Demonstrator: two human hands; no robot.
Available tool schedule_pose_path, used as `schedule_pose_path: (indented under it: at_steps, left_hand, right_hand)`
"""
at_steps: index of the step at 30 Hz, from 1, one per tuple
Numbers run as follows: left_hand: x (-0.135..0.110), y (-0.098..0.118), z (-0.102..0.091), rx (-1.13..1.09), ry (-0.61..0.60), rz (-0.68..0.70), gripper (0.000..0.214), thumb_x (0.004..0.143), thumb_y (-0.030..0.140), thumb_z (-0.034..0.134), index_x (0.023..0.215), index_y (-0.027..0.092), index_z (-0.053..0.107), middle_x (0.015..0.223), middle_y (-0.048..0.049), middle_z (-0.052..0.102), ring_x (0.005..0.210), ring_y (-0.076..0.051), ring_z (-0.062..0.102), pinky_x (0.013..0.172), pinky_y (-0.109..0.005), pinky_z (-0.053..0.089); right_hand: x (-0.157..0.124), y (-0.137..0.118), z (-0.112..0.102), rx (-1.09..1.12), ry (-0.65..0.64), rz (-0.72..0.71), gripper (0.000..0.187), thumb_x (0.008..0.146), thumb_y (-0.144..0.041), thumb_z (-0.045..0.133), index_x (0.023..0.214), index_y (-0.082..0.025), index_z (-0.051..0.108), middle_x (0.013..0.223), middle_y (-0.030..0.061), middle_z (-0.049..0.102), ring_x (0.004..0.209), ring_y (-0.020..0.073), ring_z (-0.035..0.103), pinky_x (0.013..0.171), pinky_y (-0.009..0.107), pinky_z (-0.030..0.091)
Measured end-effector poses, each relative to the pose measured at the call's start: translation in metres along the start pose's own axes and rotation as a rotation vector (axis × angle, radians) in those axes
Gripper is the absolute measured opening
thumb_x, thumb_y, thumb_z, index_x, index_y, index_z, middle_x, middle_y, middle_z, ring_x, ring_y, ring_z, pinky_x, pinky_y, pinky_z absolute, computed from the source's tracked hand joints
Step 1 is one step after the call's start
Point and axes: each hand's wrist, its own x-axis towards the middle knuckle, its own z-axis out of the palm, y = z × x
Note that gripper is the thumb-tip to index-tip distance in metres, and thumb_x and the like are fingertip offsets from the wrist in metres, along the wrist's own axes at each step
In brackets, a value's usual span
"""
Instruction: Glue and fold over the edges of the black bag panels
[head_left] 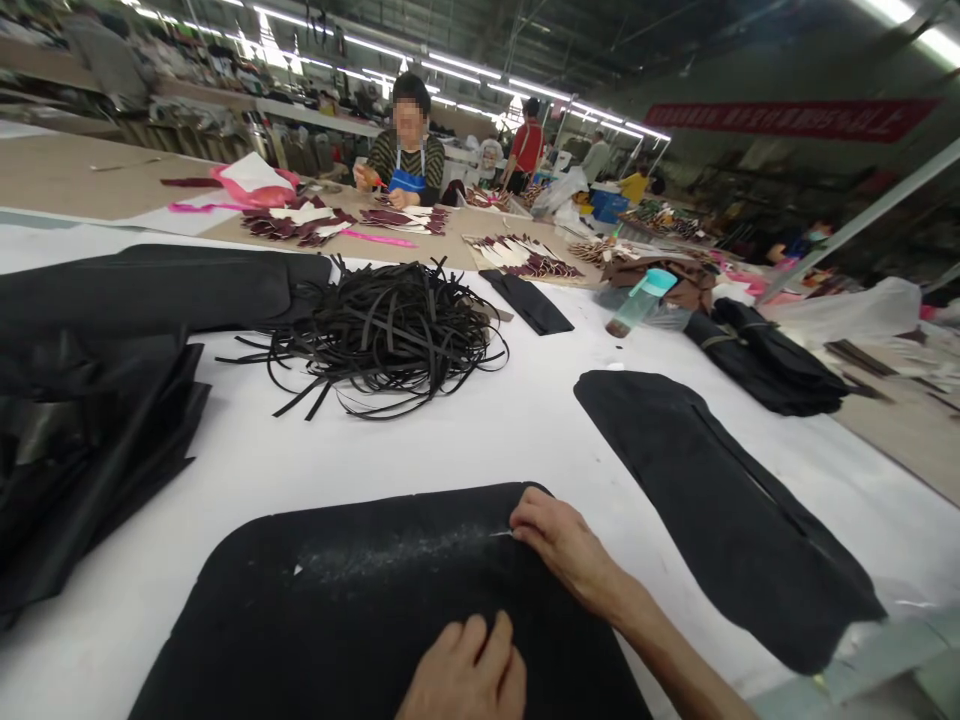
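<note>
A black panel with rounded corners, perhaps leather or a similar sheet material, lies flat in front of me. White, powdery marks run along its upper part, and a tiny white scrap sits on the left of them. Near the panel's top right corner, my right hand has thumb and fingers pressed together. A thin pale sliver shows beside those fingertips; I cannot make out what it is. My left hand rests lower on the panel with its fingers bent loosely and slightly apart, holding nothing visible.
A tangled heap of black strips lies beyond the panel. Black pieces are stacked at left. Another long black panel lies at right, near a bottle with a turquoise lid and a folded black bundle. A co-worker works across the table.
</note>
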Motion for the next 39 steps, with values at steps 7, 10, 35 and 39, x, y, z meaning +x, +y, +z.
schedule_pose_path:
  at_steps: [7, 10, 35, 39]
  left_hand:
    - [0.038, 0.008, 0.011, -0.075, -0.171, -0.015, 0.057, 0.085, 0.045, 0.053, 0.129, 0.01, 0.045, 0.138, -0.0182, 0.042, 0.115, -0.03, 0.048, 0.092, -0.042, 0.044]
    - [0.037, 0.005, 0.019, -0.068, -0.144, -0.013, 0.062, 0.085, 0.05, 0.048, 0.131, 0.009, 0.043, 0.139, -0.0195, 0.04, 0.117, -0.032, 0.045, 0.094, -0.045, 0.041]
    - [0.029, 0.003, 0.03, -0.116, -0.043, -0.004, 0.056, 0.09, 0.049, 0.034, 0.137, 0.018, 0.034, 0.145, -0.0096, 0.034, 0.12, -0.028, 0.041, 0.1, -0.045, 0.032]
    - [0.027, 0.002, 0.025, -0.123, -0.064, 0.0, 0.054, 0.091, 0.047, 0.035, 0.138, 0.02, 0.034, 0.146, -0.0074, 0.033, 0.121, -0.028, 0.041, 0.101, -0.045, 0.033]
  right_hand:
    - [0.004, -0.002, 0.003, -0.043, -0.035, -0.03, 0.013, 0.081, -0.01, 0.053, 0.075, -0.021, 0.056, 0.081, -0.0031, 0.053, 0.075, 0.0113, 0.051, 0.065, 0.022, 0.037]
    - [0.005, -0.001, 0.004, -0.066, -0.035, -0.034, 0.015, 0.081, -0.008, 0.05, 0.074, -0.021, 0.055, 0.08, -0.0029, 0.053, 0.073, 0.0116, 0.051, 0.064, 0.023, 0.037]
    - [0.013, 0.015, 0.01, -0.05, 0.075, -0.072, 0.019, 0.083, -0.014, 0.046, 0.074, -0.022, 0.061, 0.075, -0.0032, 0.06, 0.069, 0.0114, 0.056, 0.064, 0.021, 0.043]
    - [0.01, 0.028, 0.007, -0.01, 0.291, 0.062, 0.027, 0.091, -0.022, 0.035, 0.094, -0.02, 0.062, 0.075, 0.0001, 0.064, 0.063, 0.0136, 0.059, 0.061, 0.025, 0.049]
